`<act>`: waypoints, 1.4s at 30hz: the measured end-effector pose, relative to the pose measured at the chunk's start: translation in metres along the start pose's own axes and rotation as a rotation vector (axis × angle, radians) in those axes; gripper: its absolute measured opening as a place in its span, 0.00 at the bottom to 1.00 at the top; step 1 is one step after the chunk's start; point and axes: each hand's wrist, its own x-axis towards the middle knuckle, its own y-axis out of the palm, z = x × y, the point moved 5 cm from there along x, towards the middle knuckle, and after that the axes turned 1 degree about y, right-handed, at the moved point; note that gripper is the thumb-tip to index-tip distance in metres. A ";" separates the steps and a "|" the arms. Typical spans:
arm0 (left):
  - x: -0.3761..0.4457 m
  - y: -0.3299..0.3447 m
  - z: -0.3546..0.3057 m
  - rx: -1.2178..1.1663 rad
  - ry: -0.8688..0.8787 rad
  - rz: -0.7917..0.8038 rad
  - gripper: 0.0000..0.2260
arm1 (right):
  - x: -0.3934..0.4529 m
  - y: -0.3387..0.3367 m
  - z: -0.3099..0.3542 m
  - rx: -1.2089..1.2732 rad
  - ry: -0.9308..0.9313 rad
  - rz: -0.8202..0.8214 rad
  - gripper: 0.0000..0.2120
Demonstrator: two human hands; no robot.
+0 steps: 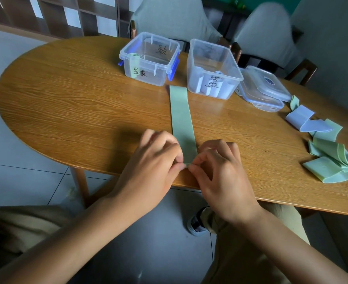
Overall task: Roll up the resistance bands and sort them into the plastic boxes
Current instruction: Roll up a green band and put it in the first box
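A green resistance band (pixel 181 115) lies flat and straight on the wooden table (pixel 70 103), running from the boxes toward the near edge. My left hand (pixel 154 167) and my right hand (pixel 220 171) both pinch its near end, where a small tight curl shows between the fingertips. The left plastic box (pixel 169 58), with blue clips, holds one rolled green band (pixel 133 65). In the right plastic box (pixel 230 64) stand several rolled pale blue bands (pixel 207 87). A loose pile of green and pale blue bands (pixel 328 148) sits at the table's right.
Two stacked clear lids (pixel 263 89) lie right of the boxes. Grey-covered chairs (pixel 175 17) stand behind the table. The table's near edge runs just under my hands, with my knees and tiled floor (pixel 15 160) below.
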 end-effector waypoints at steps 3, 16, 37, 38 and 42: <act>0.001 0.002 0.003 -0.012 -0.072 0.019 0.06 | 0.001 0.001 -0.001 0.033 0.046 0.021 0.04; 0.019 0.005 0.006 0.086 -0.188 0.028 0.04 | 0.021 0.017 -0.002 0.014 0.189 0.013 0.04; 0.054 -0.002 0.046 -0.068 -0.332 -0.070 0.11 | 0.082 0.046 -0.004 -0.147 0.374 -0.084 0.09; 0.054 -0.004 0.048 -0.072 -0.340 -0.074 0.11 | 0.086 0.047 -0.004 -0.138 0.382 -0.086 0.09; 0.054 -0.005 0.052 -0.110 -0.377 -0.066 0.11 | 0.098 0.049 -0.005 -0.098 0.426 -0.087 0.13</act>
